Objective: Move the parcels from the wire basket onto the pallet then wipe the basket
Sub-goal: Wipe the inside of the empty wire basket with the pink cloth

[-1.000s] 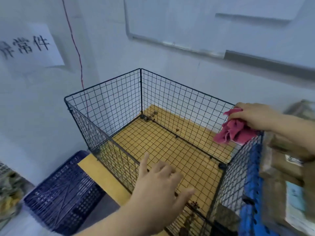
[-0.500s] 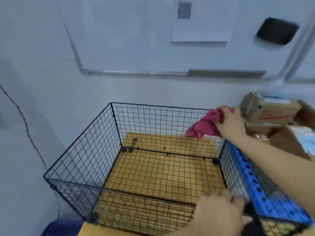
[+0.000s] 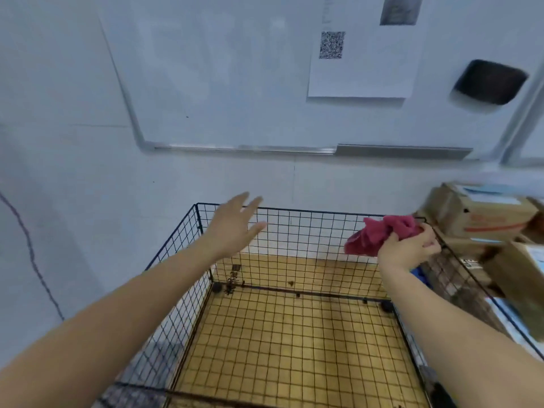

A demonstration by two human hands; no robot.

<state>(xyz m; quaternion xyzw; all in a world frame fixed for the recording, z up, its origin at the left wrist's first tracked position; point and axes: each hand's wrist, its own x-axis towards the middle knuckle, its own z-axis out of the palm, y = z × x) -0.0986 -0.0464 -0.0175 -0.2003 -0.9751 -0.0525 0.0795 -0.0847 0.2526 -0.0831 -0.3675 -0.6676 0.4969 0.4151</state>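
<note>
Head view is showing the wire basket (image 3: 309, 231) in the lower middle of the frame, its yellow floor showing under the wire grid. The left hand (image 3: 232, 228) is hovering at the back left corner of the basket, fingers straight and spread, holding nothing. The right hand (image 3: 409, 248) is gripping a crumpled red cloth (image 3: 379, 234) at the back right corner. The parcels (image 3: 482, 216) are sitting stacked at the right edge of the frame, just beside the basket.
</note>
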